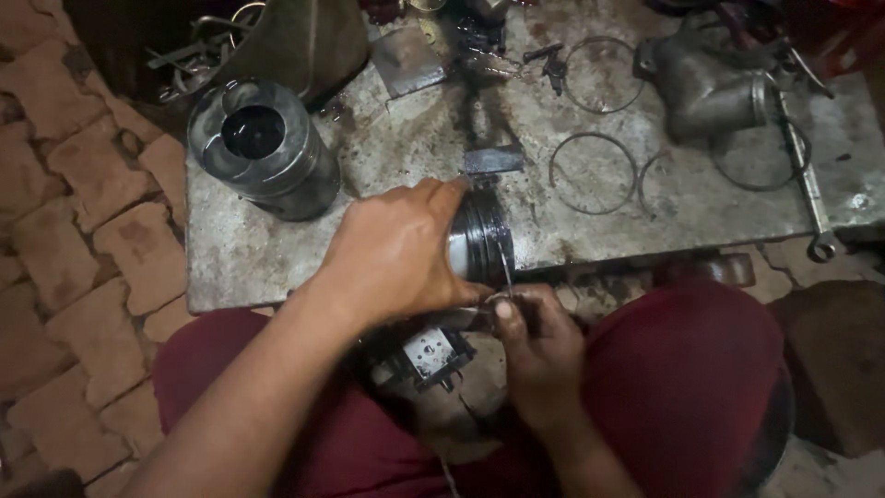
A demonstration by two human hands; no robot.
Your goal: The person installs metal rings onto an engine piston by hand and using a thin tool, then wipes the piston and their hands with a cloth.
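Observation:
My left hand (396, 254) is wrapped over a grey metal piston (479, 235) lying on its side at the near edge of a metal plate (387, 157). My right hand (539, 346) sits just below it and pinches a thin metal ring or pick (505, 267) against the piston's grooves. A second piston (263, 148) stands upright on the plate's left corner, its dark bowl facing up. Below the hands a connecting rod end (429, 355) shows between my knees.
Three thin piston rings (592, 173) lie loose on the plate. A cast metal pipe elbow (705, 88) and a long spanner (804, 175) lie at the right. Scrap metal parts (198, 55) are piled at the back left. Brick paving (83, 212) surrounds the plate.

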